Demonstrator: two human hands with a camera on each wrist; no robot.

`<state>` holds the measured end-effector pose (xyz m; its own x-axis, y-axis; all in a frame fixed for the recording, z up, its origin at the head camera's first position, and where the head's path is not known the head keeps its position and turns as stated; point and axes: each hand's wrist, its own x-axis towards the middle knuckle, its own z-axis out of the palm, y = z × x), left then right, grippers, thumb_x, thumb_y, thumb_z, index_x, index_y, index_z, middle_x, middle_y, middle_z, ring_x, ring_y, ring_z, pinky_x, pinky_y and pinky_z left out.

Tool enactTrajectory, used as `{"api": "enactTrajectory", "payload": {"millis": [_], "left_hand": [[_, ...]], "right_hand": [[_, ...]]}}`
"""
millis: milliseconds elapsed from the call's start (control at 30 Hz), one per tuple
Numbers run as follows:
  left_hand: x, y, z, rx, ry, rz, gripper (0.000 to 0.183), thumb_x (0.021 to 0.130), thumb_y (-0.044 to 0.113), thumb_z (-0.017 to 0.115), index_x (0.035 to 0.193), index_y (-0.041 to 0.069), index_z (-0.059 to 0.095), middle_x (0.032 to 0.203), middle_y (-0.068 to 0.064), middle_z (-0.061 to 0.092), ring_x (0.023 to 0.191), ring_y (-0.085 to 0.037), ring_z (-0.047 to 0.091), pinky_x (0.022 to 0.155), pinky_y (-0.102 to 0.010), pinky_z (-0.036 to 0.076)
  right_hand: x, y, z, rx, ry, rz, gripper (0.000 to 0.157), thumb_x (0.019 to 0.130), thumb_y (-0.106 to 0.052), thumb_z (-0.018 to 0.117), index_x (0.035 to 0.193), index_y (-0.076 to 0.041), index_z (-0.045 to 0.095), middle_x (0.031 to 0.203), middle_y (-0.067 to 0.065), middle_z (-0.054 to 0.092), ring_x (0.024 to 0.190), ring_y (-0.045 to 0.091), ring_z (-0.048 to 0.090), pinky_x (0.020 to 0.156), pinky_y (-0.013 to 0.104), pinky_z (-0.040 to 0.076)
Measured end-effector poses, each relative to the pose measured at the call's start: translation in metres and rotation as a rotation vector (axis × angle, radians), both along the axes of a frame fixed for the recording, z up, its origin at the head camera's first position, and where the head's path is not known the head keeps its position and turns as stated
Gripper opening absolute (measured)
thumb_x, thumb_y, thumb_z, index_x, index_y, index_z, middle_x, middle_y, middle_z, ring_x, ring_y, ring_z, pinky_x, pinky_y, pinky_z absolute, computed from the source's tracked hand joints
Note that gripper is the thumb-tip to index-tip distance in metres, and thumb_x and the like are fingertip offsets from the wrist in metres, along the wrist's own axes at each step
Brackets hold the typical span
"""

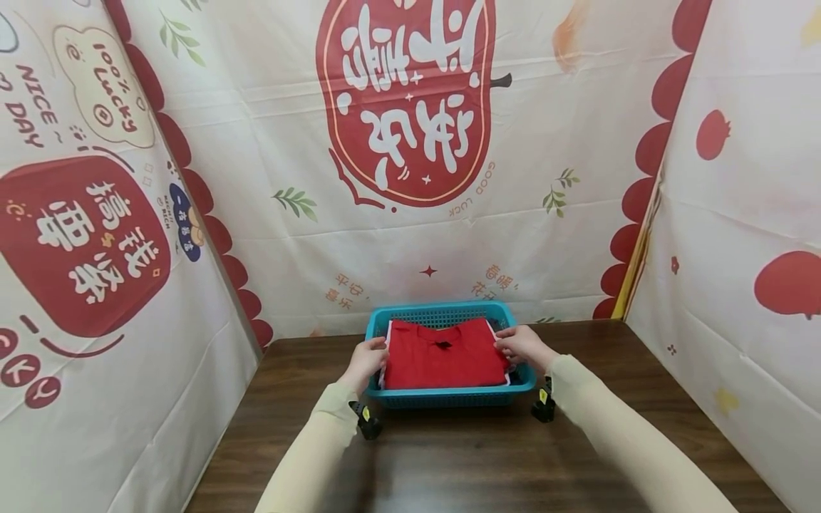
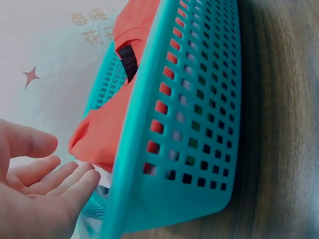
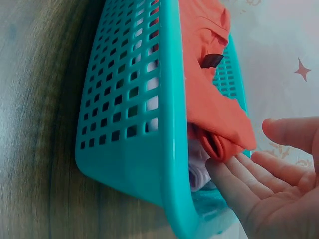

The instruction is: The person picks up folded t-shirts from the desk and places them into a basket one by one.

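Note:
A folded red T-shirt (image 1: 442, 367) with a dark neck label (image 1: 444, 345) lies on top in a turquoise plastic basket (image 1: 449, 399). White fabric (image 3: 198, 167) shows beneath it, along with darker cloth lower down. At the shirt's left edge is my left hand (image 1: 365, 363), its fingers extended and the thumb held apart above them. My right hand (image 1: 526, 345) is at the opposite edge. In the right wrist view its extended fingertips touch the underside of the shirt's rolled fold, with the thumb raised away from the cloth.
The basket stands on a brown wooden table (image 1: 449, 463), near its back edge. Behind it hangs a printed white cloth (image 1: 410, 249), and similar cloths line the left and right sides. Each wrist wears a black strap-on device.

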<state>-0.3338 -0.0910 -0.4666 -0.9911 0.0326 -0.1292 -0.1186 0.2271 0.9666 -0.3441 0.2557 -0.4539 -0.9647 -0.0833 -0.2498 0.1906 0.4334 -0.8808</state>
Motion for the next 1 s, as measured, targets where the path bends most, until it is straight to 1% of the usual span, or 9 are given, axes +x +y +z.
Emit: {"api": "enactTrajectory", "payload": {"millis": [167, 300, 400, 533, 667, 733, 800, 900, 1000], "left_hand": [[0.000, -0.007, 0.008, 0.043, 0.014, -0.016, 0.045, 0.098, 0.005, 0.050, 0.141, -0.006, 0.043, 0.140, -0.027, 0.045, 0.119, -0.041, 0.051, 0.096, -0.047, 0.046], [0.001, -0.016, 0.017, 0.057, 0.047, -0.024, 0.045, 0.098, 0.007, 0.052, 0.141, -0.004, 0.044, 0.141, -0.027, 0.044, 0.122, -0.044, 0.049, 0.096, -0.049, 0.046], [0.004, -0.025, 0.024, 0.023, 0.082, -0.038, 0.044, 0.099, 0.012, 0.054, 0.140, -0.001, 0.046, 0.139, -0.025, 0.047, 0.121, -0.043, 0.050, 0.095, -0.049, 0.047], [0.008, -0.039, 0.033, -0.054, 0.133, -0.073, 0.045, 0.099, 0.018, 0.056, 0.140, 0.001, 0.048, 0.138, -0.021, 0.050, 0.120, -0.041, 0.052, 0.093, -0.050, 0.048], [0.012, -0.055, 0.042, -0.218, 0.214, -0.075, 0.047, 0.099, 0.022, 0.056, 0.140, 0.003, 0.048, 0.137, -0.019, 0.052, 0.121, -0.038, 0.052, 0.095, -0.052, 0.046], [0.014, -0.063, 0.046, -0.335, 0.255, -0.062, 0.048, 0.098, 0.026, 0.057, 0.141, 0.006, 0.049, 0.138, -0.018, 0.052, 0.123, -0.037, 0.051, 0.097, -0.053, 0.044], [0.016, -0.070, 0.048, -0.460, 0.297, -0.055, 0.051, 0.097, 0.031, 0.058, 0.143, 0.009, 0.048, 0.141, -0.016, 0.050, 0.127, -0.037, 0.048, 0.100, -0.054, 0.040], [0.017, -0.079, 0.048, -0.661, 0.341, -0.046, 0.058, 0.096, 0.041, 0.057, 0.147, 0.017, 0.044, 0.149, -0.013, 0.041, 0.136, -0.036, 0.037, 0.106, -0.056, 0.032], [0.018, -0.087, 0.046, -0.839, 0.362, -0.036, 0.065, 0.094, 0.051, 0.055, 0.151, 0.023, 0.037, 0.155, -0.012, 0.030, 0.143, -0.037, 0.022, 0.110, -0.061, 0.021]], "right_hand": [[0.004, 0.006, 0.004, -0.019, 0.014, 0.035, 0.048, 0.095, -0.008, 0.059, 0.134, 0.015, 0.043, 0.120, 0.031, 0.057, 0.098, 0.035, 0.065, 0.081, 0.044, 0.055], [0.007, 0.013, 0.008, -0.022, 0.021, 0.054, 0.049, 0.096, -0.011, 0.058, 0.136, 0.014, 0.042, 0.127, 0.033, 0.052, 0.106, 0.041, 0.061, 0.085, 0.047, 0.053], [0.010, 0.021, 0.014, -0.002, 0.034, 0.063, 0.051, 0.098, -0.017, 0.058, 0.136, 0.013, 0.043, 0.130, 0.034, 0.050, 0.109, 0.044, 0.059, 0.085, 0.048, 0.053], [0.012, 0.035, 0.021, 0.068, 0.089, 0.058, 0.054, 0.098, -0.025, 0.058, 0.135, 0.012, 0.044, 0.128, 0.033, 0.052, 0.105, 0.042, 0.062, 0.082, 0.047, 0.055], [0.010, 0.048, 0.025, 0.240, 0.237, 0.072, 0.056, 0.097, -0.030, 0.060, 0.132, 0.011, 0.048, 0.124, 0.033, 0.055, 0.099, 0.040, 0.063, 0.079, 0.047, 0.055], [0.011, 0.053, 0.025, 0.355, 0.324, 0.070, 0.058, 0.095, -0.033, 0.062, 0.132, 0.009, 0.049, 0.124, 0.031, 0.056, 0.101, 0.040, 0.061, 0.080, 0.050, 0.054], [0.011, 0.059, 0.023, 0.451, 0.391, 0.071, 0.064, 0.093, -0.038, 0.063, 0.134, 0.009, 0.048, 0.127, 0.033, 0.053, 0.106, 0.045, 0.057, 0.083, 0.055, 0.052], [0.013, 0.067, 0.021, 0.545, 0.427, 0.060, 0.077, 0.090, -0.049, 0.063, 0.139, 0.006, 0.043, 0.135, 0.034, 0.046, 0.117, 0.050, 0.048, 0.087, 0.064, 0.045], [0.013, 0.074, 0.018, 0.620, 0.429, 0.057, 0.087, 0.088, -0.058, 0.060, 0.145, 0.003, 0.035, 0.144, 0.035, 0.034, 0.127, 0.054, 0.035, 0.091, 0.072, 0.035]]}}
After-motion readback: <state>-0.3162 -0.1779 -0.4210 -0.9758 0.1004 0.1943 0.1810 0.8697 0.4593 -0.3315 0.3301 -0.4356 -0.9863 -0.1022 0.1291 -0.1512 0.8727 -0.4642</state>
